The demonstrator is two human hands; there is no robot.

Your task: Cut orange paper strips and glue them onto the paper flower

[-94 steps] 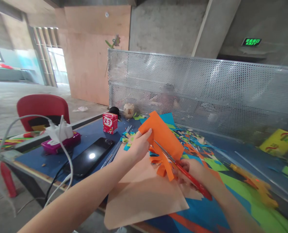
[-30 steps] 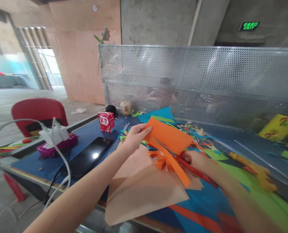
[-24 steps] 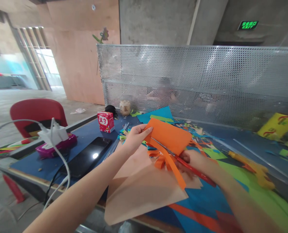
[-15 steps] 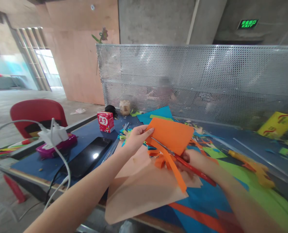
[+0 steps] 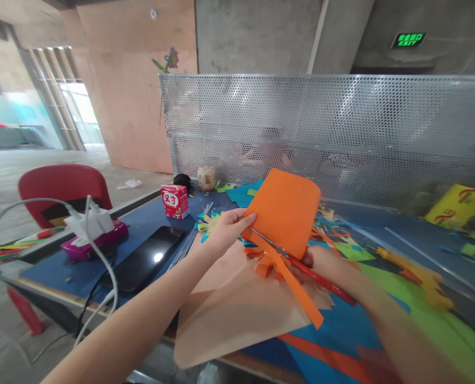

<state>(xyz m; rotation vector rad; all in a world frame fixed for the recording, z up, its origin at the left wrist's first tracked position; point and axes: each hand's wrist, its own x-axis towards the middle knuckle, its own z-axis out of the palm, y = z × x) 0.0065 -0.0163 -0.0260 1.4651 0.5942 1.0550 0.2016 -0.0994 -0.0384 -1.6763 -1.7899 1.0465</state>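
Note:
My left hand [image 5: 231, 229] pinches the left edge of an orange paper sheet [image 5: 286, 205], thumb on top. In my right hand [image 5: 317, 261] are red-handled scissors [image 5: 307, 272], their blades reaching left along the sheet's lower edge. A partly cut orange strip [image 5: 299, 298] hangs below the blades, down to the right. Curled orange paper pieces [image 5: 263, 266] lie under the blades, above a peach-coloured paper sheet [image 5: 237, 325]. The fingers of my right hand are partly hidden behind the sheet and the handles.
A black phone [image 5: 145, 258], a red box [image 5: 174, 201] and a purple power strip [image 5: 93, 242] with white cables lie to the left. A yellow glue gun [image 5: 417, 274] rests on green paper at right. A perforated metal screen [image 5: 341, 133] stands behind.
The orange sheet has tilted up, showing more of its face and a rounded top corner. The hanging strip's end has moved slightly right and down. Both hands stay nearly in place.

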